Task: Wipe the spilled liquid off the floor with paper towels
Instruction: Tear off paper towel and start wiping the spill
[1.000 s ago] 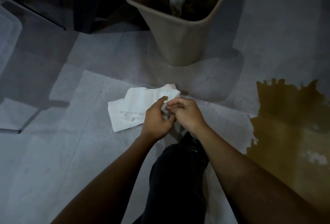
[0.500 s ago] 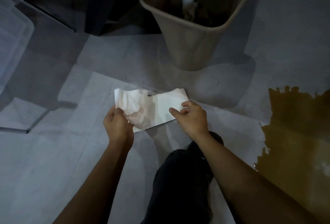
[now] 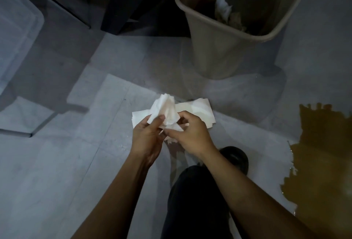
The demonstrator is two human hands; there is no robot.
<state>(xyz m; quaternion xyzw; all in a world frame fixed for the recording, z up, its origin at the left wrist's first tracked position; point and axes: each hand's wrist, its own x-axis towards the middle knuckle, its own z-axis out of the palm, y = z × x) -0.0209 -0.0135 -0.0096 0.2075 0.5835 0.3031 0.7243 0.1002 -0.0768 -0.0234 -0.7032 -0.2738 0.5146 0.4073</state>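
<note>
Holding a crumpled white paper towel (image 3: 167, 111) between them, the left hand (image 3: 147, 135) and right hand (image 3: 190, 134) pinch it with curled fingers above a flat stack of white paper towels (image 3: 198, 110) on the grey tiled floor (image 3: 57, 172). A beige plastic wastebasket (image 3: 215, 52) beyond contains wadded white and brownish paper. The brown spilled liquid (image 3: 323, 153) pools at right, well apart from the hands.

Dim grey tiled floor (image 3: 57, 181) — dark furniture (image 3: 118, 0) behind, long shadows.
</note>
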